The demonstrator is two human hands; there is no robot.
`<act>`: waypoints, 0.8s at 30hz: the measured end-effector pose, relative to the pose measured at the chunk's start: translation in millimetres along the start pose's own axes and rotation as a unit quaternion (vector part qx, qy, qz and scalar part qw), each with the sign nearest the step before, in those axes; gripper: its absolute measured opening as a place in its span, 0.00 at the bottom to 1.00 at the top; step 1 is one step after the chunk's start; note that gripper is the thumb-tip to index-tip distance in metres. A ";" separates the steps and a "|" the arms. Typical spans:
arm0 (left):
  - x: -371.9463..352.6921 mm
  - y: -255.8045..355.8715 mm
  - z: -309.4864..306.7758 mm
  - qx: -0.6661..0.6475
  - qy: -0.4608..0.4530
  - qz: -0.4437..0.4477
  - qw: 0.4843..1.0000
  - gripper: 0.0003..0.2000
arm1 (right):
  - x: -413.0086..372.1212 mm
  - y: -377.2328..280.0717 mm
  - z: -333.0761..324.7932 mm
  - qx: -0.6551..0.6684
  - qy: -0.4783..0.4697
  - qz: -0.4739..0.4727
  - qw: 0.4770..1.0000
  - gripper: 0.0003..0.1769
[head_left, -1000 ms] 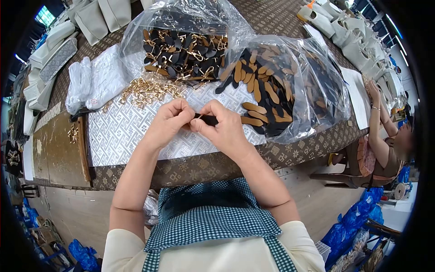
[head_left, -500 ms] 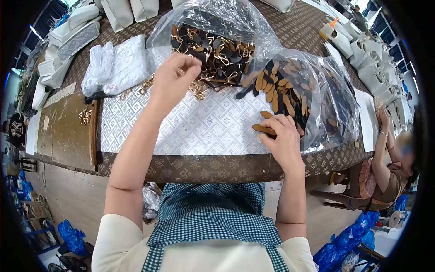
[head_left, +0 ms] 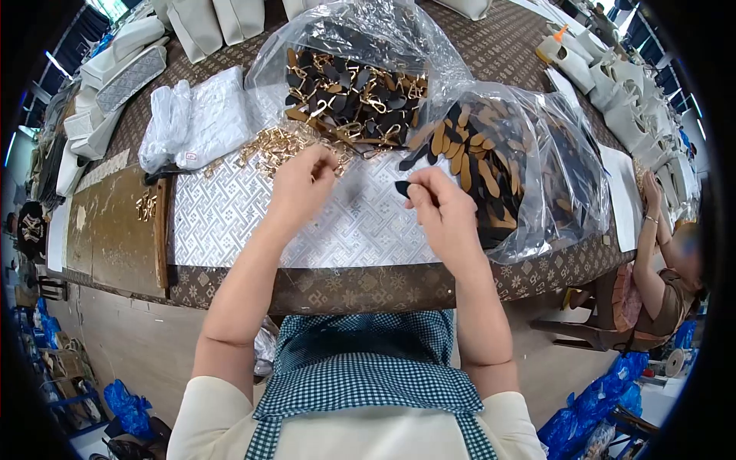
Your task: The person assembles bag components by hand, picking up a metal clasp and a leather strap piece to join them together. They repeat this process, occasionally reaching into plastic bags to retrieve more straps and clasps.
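Observation:
My right hand (head_left: 446, 215) pinches the end of a small black leather tab (head_left: 402, 188) above the patterned white sheet. My left hand (head_left: 303, 184) is closed with its fingers curled together, just in front of a heap of gold metal clasps (head_left: 280, 148); whatever is in its fingertips is too small to make out. To the right, an open clear plastic bag (head_left: 563, 165) holds many loose leather tabs (head_left: 481, 165), black on one side and brown on the other. Behind the heap, another clear bag (head_left: 368, 38) contains tabs fitted with gold clasps (head_left: 360, 96).
White wrapped packages (head_left: 207, 111) lie at the left rear. A worn brown board (head_left: 111, 230) carries a few gold clasps (head_left: 147, 204). Off-white bags (head_left: 201, 29) stand along the back, with more at both sides. Another person (head_left: 652, 284) sits at the right table edge.
My left hand has come down from the bag of clasped tabs to in front of the gold clasps. My right hand has left the loose tabs, moving left and up with a black tab.

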State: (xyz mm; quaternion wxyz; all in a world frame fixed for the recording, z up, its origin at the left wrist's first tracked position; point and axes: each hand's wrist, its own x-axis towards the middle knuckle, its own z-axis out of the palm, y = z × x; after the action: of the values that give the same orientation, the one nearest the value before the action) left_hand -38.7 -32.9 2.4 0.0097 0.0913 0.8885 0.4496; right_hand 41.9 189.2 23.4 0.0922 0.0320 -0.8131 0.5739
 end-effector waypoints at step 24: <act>-11.9 13.8 2.7 -0.398 -0.240 -0.035 0.885 0.07 | 3.0 7.4 37.0 0.121 -0.040 0.000 0.992 0.10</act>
State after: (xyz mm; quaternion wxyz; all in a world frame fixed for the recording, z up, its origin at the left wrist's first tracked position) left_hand -24.5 -24.8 11.1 0.2736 0.1535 0.6078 0.7295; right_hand 33.5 157.1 5.1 0.0554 0.0657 -0.7408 0.6662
